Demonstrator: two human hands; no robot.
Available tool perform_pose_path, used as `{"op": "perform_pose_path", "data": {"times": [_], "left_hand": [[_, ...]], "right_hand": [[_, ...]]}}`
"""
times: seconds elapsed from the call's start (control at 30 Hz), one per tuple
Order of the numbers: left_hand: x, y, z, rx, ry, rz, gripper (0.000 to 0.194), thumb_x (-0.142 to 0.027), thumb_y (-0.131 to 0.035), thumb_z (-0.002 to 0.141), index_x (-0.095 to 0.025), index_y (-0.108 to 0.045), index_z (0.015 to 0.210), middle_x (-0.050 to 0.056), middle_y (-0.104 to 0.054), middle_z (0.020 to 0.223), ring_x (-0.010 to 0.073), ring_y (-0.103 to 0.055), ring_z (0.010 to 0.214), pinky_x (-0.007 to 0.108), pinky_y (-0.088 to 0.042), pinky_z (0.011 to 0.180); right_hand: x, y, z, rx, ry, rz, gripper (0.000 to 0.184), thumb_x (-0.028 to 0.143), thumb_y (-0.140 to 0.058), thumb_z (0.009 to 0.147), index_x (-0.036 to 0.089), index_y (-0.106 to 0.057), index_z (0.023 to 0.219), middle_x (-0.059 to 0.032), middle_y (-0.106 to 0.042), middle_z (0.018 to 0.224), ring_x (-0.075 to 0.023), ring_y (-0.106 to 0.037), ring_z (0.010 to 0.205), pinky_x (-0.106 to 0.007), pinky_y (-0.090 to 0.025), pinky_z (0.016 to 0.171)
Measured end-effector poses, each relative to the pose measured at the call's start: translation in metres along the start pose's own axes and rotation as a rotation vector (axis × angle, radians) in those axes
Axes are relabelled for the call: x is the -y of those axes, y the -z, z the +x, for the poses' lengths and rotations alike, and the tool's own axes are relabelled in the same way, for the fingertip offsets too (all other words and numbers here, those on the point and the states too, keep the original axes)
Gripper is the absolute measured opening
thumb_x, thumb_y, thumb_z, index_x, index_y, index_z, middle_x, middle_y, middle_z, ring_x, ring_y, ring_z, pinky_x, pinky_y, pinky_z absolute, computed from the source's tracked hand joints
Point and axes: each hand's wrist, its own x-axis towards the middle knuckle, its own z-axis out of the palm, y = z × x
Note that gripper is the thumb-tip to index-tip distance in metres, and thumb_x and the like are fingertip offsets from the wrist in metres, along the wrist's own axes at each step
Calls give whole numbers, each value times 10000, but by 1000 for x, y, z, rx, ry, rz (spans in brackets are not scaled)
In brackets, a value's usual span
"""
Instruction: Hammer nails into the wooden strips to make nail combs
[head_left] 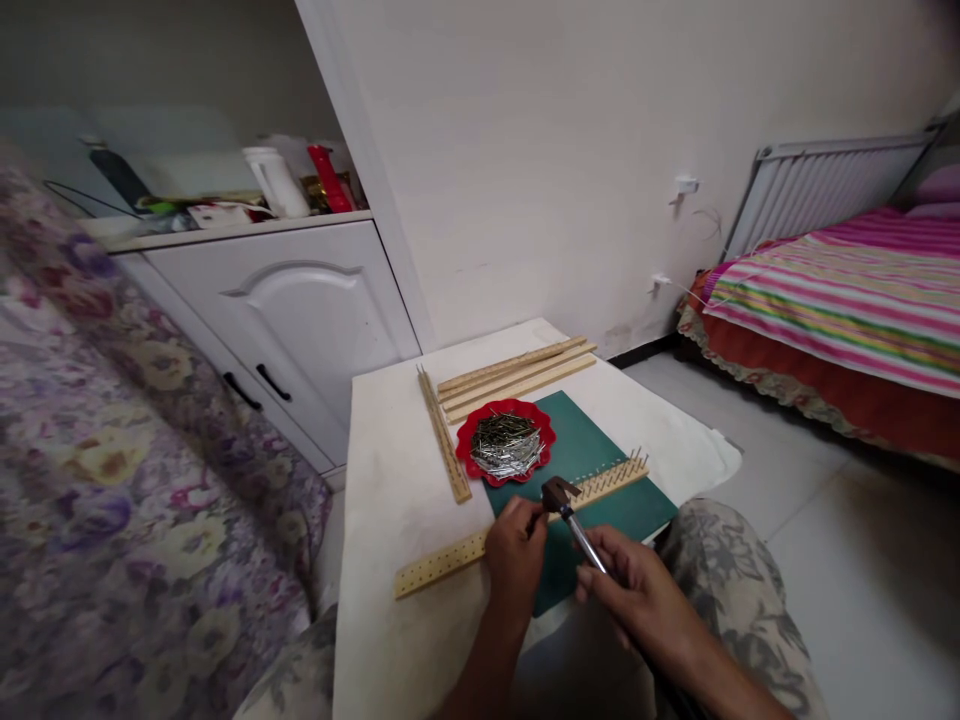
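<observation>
My right hand (pixel 637 585) is wrapped round the metal handle of a small hammer (pixel 568 505), whose dark head hovers just above a long wooden strip (pixel 450 560) with a row of holes. Several nails (pixel 619 468) stand upright along the strip's right end. My left hand (pixel 514 555) rests on the strip beside the hammer head, fingers pinched together; what they pinch is too small to make out. The strip lies across a green mat (pixel 592 445). A red scalloped dish (pixel 506 442) heaped with metal nails sits on the mat just beyond.
A white table (pixel 390 500) carries everything. More wooden strips (pixel 517 375) lie at its far edge and another strip (pixel 444 435) lies left of the dish. A floral sofa (pixel 112 450) is at left, white cabinet (pixel 300 320) behind, striped bed (pixel 847 300) at right.
</observation>
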Motion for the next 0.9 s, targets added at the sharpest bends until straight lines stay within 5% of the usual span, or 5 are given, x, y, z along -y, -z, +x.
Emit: {"op": "perform_pose_path", "data": {"times": [0.2, 0.57, 0.9], "left_hand": [[0, 0, -1, -8, 9, 21, 134, -150, -480, 776, -180, -564, 676, -37, -512, 690, 93, -510, 643, 195, -322, 583], [3, -2, -2, 1, -5, 23, 145, -176, -483, 807, -185, -600, 722, -19, -554, 741, 108, -533, 693, 200, -345, 616], [2, 8, -1, 57, -55, -2, 171, -152, -480, 795, -191, -645, 817, 10, -579, 797, 133, -563, 755, 229, -407, 681]], "right_hand": [[3, -2, 1, 33, 9, -74, 89, 255, -518, 818, 196, -519, 751, 81, -522, 564, -43, -371, 319, -142, -268, 283], [-2, 2, -6, 25, 31, -61, 79, 273, -522, 824, 201, -537, 853, 66, -564, 634, -56, -375, 360, -169, -286, 335], [-46, 10, -24, 68, -88, 73, 276, 463, -585, 734, 197, -524, 697, 65, -520, 568, -37, -327, 331, -160, -222, 303]]}}
